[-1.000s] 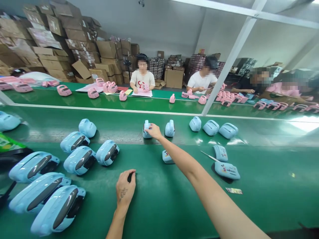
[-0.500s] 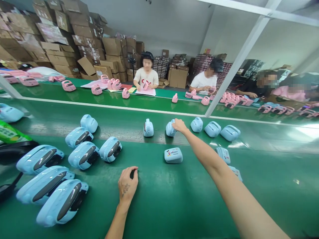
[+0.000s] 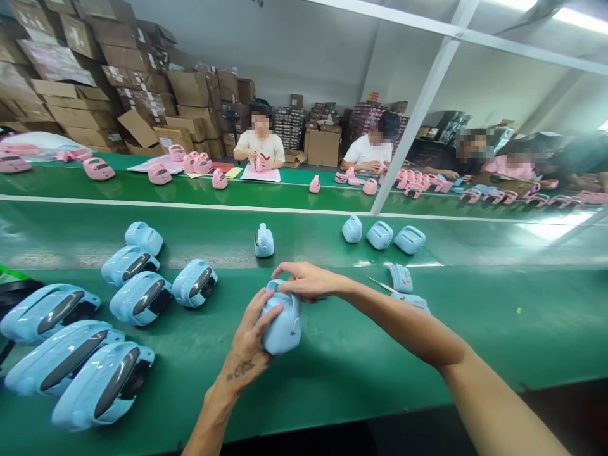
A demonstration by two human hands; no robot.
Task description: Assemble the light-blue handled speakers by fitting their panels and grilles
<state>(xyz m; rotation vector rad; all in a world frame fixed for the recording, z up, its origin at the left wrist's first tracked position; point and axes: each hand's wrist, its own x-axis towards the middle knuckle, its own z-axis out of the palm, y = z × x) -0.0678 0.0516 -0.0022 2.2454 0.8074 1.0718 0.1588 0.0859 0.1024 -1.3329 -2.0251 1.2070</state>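
A light-blue plastic case with a top handle (image 3: 284, 326) is held up over the green table in front of me. My left hand (image 3: 254, 326) wraps round its left side, the thumb and fingers pressed to the shell. At the top, my right hand (image 3: 304, 282) has its fingers on the handle. To the left stand several similar light-blue cases (image 3: 140, 297) with dark front panels. One more upright case (image 3: 264, 240) sits behind my hands.
Three blue cases (image 3: 380, 235) stand at the back right. Nearer lie two printed blue pieces (image 3: 401, 278) beside a thin white-handled tool (image 3: 386, 286). Across a white rail, people (image 3: 260, 142) work among pink cases (image 3: 98, 168), with stacked cartons (image 3: 190, 88) behind.
My right hand has brought a blue case from the back strip towards me, and my left hand has risen and closed on it. The view has shifted right.
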